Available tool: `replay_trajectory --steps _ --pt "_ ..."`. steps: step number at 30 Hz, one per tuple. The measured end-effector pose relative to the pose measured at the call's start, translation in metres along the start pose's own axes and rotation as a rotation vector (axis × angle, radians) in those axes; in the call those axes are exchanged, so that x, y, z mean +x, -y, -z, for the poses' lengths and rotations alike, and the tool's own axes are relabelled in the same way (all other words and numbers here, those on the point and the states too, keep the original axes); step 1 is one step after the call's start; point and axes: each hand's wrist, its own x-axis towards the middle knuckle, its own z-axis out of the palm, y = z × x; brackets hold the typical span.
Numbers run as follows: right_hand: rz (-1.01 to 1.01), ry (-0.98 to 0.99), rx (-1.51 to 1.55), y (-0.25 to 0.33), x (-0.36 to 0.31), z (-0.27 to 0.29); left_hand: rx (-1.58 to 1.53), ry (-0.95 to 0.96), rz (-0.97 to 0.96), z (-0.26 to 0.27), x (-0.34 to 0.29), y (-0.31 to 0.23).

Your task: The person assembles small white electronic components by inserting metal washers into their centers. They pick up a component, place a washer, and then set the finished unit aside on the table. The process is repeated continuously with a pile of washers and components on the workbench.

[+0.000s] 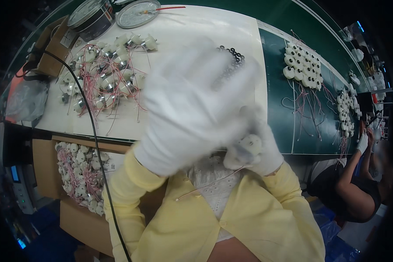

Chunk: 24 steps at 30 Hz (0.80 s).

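My left hand [183, 109], in a white glove, is large and smeared by motion above the white work surface [196, 24]. Its fingers are too blurred to tell what they hold, if anything. Lower and to the right, my gloved right hand [268, 150] is closed around a small white motor unit [250, 146]. A thin wire [212, 181] trails from that unit across my front. Small black rings [233, 56] lie grouped on the white surface, partly hidden behind my left hand.
Wired motor units [105, 74] lie heaped at left; more fill a cardboard box [87, 222] below. A black cable [89, 109] crosses the left side. Rows of white units [303, 65] stand on the green mat [279, 100]. A tub [91, 22] stands far left; a co-worker [358, 187] sits right.
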Motion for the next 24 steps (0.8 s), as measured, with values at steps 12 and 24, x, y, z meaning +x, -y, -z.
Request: replay_trajectory --steps 12,24 --pt "0.522 -0.625 -2.471 0.053 -0.008 -0.037 0.627 0.342 0.127 -0.025 -0.033 0.095" --pt "0.425 -0.5 -2.948 0.075 -0.009 -0.046 0.441 0.155 0.214 -0.001 -0.067 0.048"
